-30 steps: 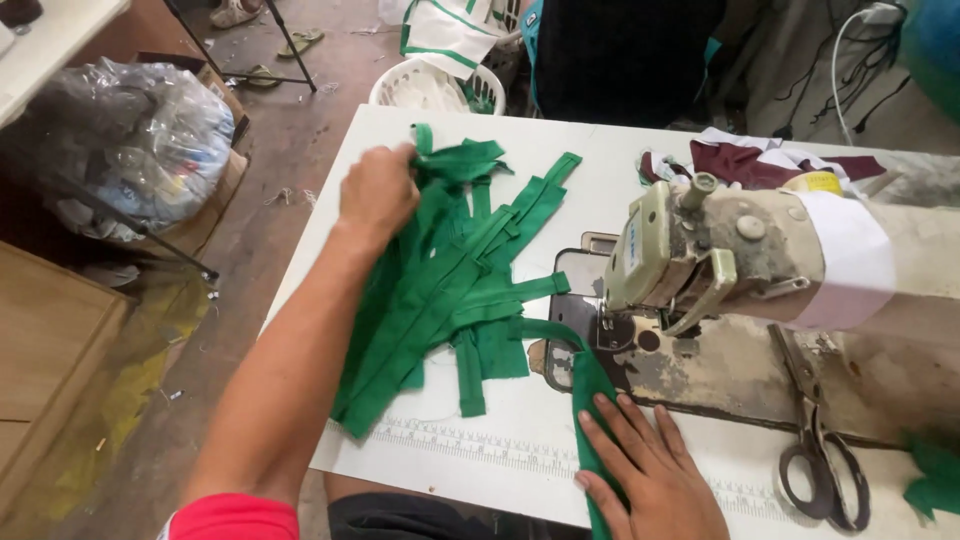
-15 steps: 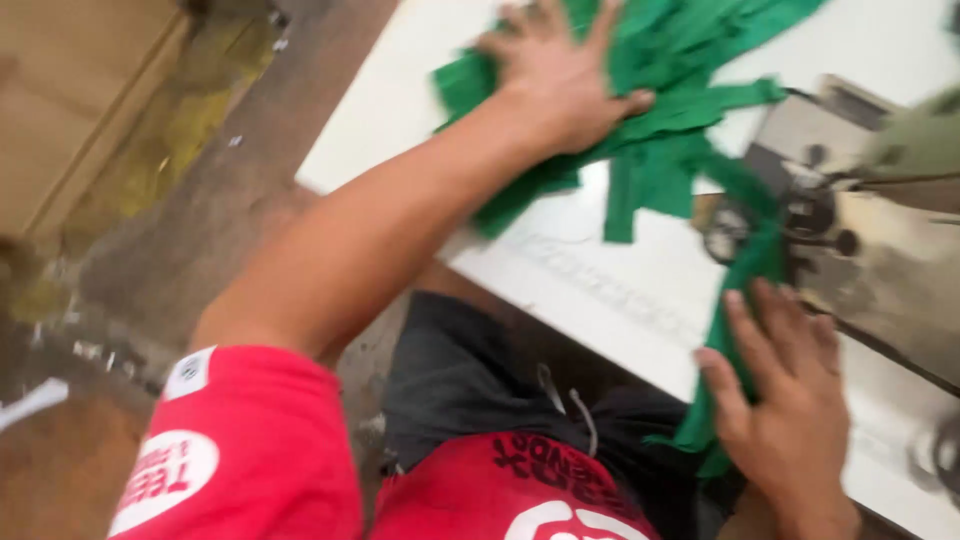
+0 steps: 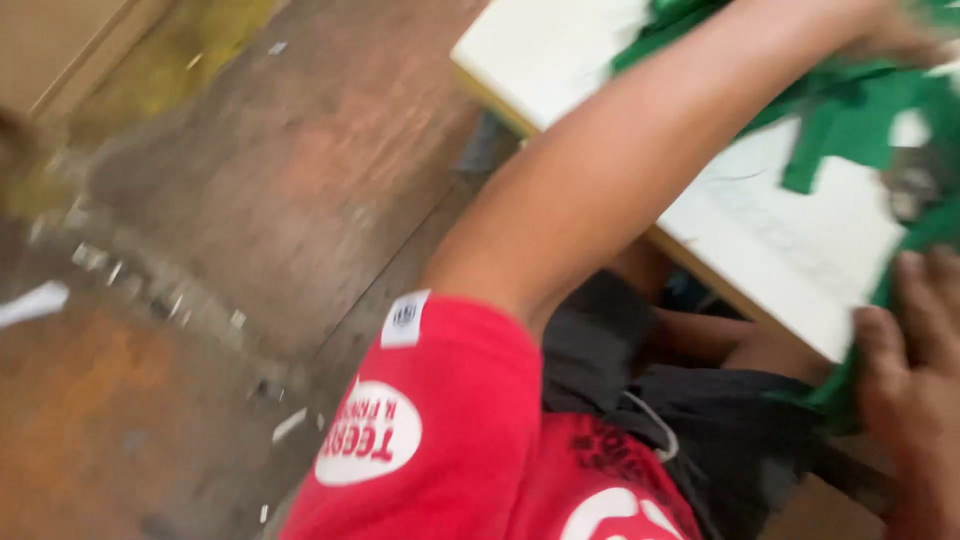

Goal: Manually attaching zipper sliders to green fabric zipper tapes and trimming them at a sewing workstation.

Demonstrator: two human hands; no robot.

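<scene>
**Both hands on green fabric, frame heavily blurred**

Left hand (image 3: 895, 35): at the top right edge, motion-smeared, resting on the pile of green fabric strips (image 3: 850, 110). Can't tell if its fingers are spread or pinching. Strip count unreadable; several flat, soft, ribbon-like pieces overlap.

Right hand (image 3: 915, 390): fingers extended and lying flat over one green strip (image 3: 845, 385) that hangs off the near desk edge.

One desk (image 3: 545, 55): white, smooth top, pale edge. One dark metal machine part (image 3: 915, 190), blurred, just beside the strips.

One red sleeve (image 3: 440, 420), white round print. Dark shorts (image 3: 720, 430). Brown floor (image 3: 250, 200) with pale scraps.
</scene>
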